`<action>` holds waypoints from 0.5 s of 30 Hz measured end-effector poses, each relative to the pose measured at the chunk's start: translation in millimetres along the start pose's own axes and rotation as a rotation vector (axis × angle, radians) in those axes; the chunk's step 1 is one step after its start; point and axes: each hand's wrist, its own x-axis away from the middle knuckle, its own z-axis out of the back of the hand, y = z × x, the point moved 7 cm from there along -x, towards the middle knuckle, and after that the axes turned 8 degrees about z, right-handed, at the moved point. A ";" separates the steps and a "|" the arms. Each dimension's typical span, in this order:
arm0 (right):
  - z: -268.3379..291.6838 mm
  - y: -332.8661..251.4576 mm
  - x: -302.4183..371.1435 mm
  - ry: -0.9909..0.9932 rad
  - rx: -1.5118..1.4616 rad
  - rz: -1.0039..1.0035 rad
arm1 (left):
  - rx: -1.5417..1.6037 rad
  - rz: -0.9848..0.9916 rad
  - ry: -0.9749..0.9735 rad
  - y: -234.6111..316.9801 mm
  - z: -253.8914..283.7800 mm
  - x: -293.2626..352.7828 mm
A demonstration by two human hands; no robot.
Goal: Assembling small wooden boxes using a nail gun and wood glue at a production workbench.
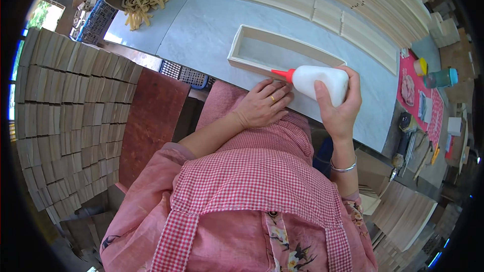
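White bottle (327, 83) in right hand (341, 105), fingers wrapped round; red nozzle (286, 74) just beyond left hand (264, 99), fingers loosely bent, hold unclear; pale frame (295, 45) past left fingertips; possible drips from oversqueezing.

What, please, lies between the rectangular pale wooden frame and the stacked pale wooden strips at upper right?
The head view shows a row of flat, pale wooden pieces between the frame and the stacked strips.
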 end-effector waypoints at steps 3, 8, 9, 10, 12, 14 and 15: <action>21.2 1.9 5.8 0.020 0.038 -0.029 | 0.000 0.001 -0.001 1.0 -0.7 -0.4; 55.3 7.1 16.0 0.053 0.111 -0.096 | 0.005 0.009 -0.013 0.8 -1.5 0.0; 61.8 9.1 18.2 0.064 0.117 -0.110 | 0.006 0.015 -0.017 0.5 -1.8 0.1; 68.3 10.9 20.6 0.075 0.124 -0.123 | 0.007 0.022 -0.020 0.4 -1.9 0.2; 80.8 12.1 25.1 0.091 0.138 -0.139 | 0.016 0.022 -0.023 0.8 -1.1 -0.6; 93.8 11.6 30.0 0.107 0.177 -0.170 | 0.005 0.021 -0.029 1.7 1.7 -3.0; 100.0 11.5 32.4 0.114 0.196 -0.185 | 0.000 0.020 -0.032 2.0 2.8 -3.9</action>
